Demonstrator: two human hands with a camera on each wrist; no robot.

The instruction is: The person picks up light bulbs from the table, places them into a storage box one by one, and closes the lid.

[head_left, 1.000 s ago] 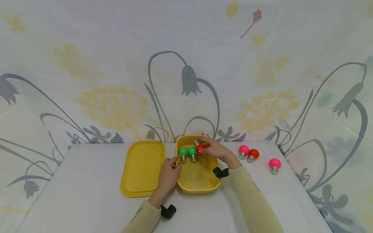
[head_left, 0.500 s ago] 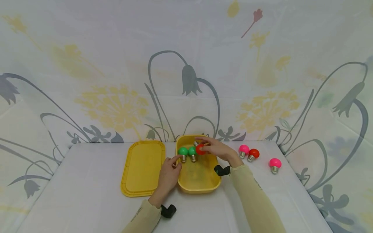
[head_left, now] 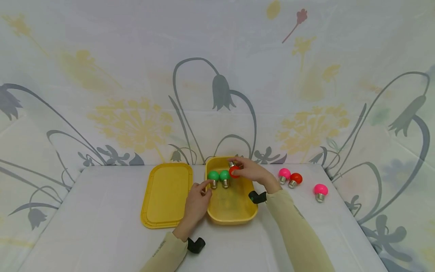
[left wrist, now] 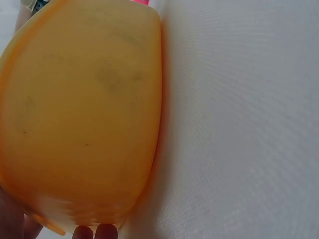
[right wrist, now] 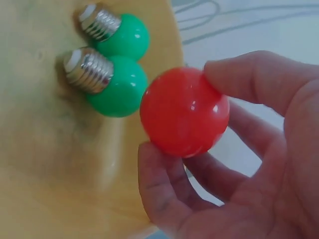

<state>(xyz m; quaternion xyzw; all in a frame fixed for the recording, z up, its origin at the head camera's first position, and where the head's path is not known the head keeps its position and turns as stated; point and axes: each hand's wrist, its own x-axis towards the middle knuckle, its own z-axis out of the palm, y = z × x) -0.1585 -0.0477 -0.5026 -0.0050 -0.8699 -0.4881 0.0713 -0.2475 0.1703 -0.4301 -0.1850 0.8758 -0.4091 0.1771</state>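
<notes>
A yellow plastic box [head_left: 231, 211] stands at the middle of the table. My left hand [head_left: 197, 202] is at its left wall; in the left wrist view fingertips [left wrist: 106, 232] touch the outside wall while other fingers reach over the rim. Two green light bulbs [head_left: 224, 175] lie side by side at the far end inside, metal bases toward me. My right hand [head_left: 251, 170] pinches a red light bulb [right wrist: 184, 112] by its globe, just right of the green bulbs. Its metal base [head_left: 232, 164] tilts up and away in the head view.
A flat yellow lid [head_left: 166, 196] lies left of the box. To the right on the white table are a pink bulb [head_left: 284, 174], a red bulb [head_left: 296, 178] and another pink bulb [head_left: 321, 190]. A flower-patterned cloth [head_left: 217, 124] hangs behind the table.
The red bulb in my right hand has turned slightly, its base now pointing more upright, and it sits a touch farther back. My left hand stays at the box wall.
</notes>
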